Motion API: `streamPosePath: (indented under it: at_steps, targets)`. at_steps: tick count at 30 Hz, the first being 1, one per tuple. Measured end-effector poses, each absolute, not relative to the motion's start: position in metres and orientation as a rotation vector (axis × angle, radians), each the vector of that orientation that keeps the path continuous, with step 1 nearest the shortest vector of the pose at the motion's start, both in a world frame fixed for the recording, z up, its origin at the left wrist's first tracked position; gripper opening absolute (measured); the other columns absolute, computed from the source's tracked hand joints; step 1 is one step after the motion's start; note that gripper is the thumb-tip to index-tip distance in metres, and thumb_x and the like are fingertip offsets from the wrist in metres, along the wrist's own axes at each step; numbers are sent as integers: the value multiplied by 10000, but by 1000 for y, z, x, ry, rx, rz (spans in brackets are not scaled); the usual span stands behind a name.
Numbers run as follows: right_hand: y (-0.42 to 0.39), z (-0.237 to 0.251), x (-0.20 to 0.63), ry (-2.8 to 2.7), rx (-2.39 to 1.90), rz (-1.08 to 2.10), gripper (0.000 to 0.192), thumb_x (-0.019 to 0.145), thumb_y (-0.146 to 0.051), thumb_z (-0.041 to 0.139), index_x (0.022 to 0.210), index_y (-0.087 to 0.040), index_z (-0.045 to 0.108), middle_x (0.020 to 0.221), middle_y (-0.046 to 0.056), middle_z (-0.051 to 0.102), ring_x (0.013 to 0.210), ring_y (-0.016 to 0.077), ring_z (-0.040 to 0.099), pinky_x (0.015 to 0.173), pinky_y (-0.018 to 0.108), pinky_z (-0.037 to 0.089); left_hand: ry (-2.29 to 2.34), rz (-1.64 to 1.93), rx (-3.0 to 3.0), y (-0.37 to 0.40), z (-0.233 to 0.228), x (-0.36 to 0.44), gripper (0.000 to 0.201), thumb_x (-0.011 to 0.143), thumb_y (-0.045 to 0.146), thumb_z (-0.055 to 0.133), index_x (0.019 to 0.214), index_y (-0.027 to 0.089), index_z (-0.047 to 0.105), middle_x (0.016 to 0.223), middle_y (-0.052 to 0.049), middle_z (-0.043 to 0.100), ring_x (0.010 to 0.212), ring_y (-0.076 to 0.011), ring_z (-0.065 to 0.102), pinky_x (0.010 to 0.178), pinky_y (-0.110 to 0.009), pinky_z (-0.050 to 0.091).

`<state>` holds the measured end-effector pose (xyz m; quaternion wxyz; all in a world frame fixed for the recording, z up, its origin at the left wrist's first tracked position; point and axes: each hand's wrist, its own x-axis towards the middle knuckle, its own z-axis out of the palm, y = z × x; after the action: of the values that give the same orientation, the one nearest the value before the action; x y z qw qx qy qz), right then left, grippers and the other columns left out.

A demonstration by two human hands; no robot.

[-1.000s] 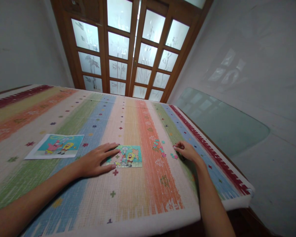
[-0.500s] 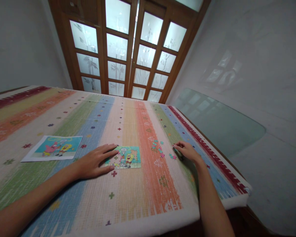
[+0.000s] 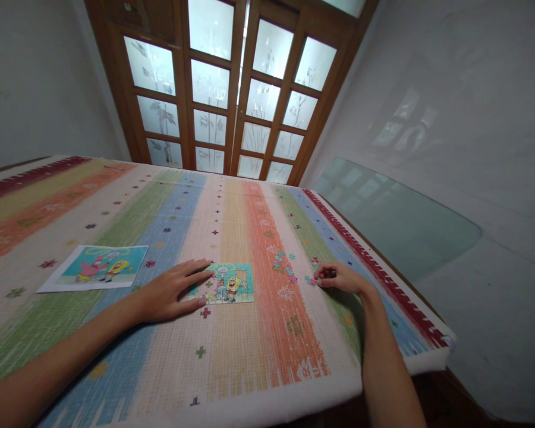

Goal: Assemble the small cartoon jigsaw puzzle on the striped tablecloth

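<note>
Cardboard puzzle (image 3: pixel 226 283): 1 | reference print (image 3: pixel 98 267): 1 | hands: 2 — left hand (image 3: pixel 172 291), right hand (image 3: pixel 339 277)

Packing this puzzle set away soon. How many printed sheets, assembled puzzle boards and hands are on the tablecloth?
Reference picture sheet: 1
Part-built puzzle: 1
Hands: 2, left hand flat on the puzzle edge, right hand at the loose pieces
Total: 4

I see a matt woven cloth (image 3: pixel 249 356) covering the desk, a glossy paper picture (image 3: pixel 96 268), a cardboard puzzle (image 3: pixel 232 284), and wooden doors (image 3: pixel 241 89) with frosted glass.
</note>
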<state>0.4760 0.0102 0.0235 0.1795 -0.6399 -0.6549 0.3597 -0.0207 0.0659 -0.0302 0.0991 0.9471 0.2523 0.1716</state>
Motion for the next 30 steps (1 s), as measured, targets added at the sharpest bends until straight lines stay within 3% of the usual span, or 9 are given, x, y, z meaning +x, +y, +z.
streamPosePath:
  at_steps: [7, 13, 19, 30]
  targets:
    - [10, 25, 471, -1903, -1762, 981, 287, 590, -402, 781, 782, -190, 756, 703, -10, 578, 654, 148, 487, 646, 291, 396, 745, 494, 2824, 66, -31, -22, 569, 1005, 538, 554, 1486, 236, 530, 1599, -150, 445, 1435, -353, 475, 1194, -549, 389]
    - [13, 21, 473, -1866, -1800, 1034, 360, 609, -506, 790, 711, -181, 672, 676, 8, 603, 633, 151, 511, 624, 291, 404, 759, 475, 2825, 66, -30, -20, 577, 1003, 546, 554, 1481, 223, 539, 1589, -159, 458, 1428, -355, 484, 1184, -551, 400]
    - [18, 11, 476, -1821, -1873, 791, 427, 679, -606, 734, 673, -197, 610, 633, 25, 603, 601, 169, 528, 577, 298, 403, 750, 497, 2810, 66, -30, -21, 565, 1002, 535, 561, 1483, 238, 541, 1593, -143, 457, 1434, -354, 477, 1190, -547, 393]
    - [23, 7, 458, -1969, -1724, 703, 406, 803, -576, 676, 854, -174, 707, 684, 26, 646, 617, 160, 525, 602, 292, 393, 740, 499, 2817, 66, -31, -21, 570, 1004, 541, 563, 1487, 240, 538, 1596, -138, 453, 1429, -353, 481, 1190, -539, 395]
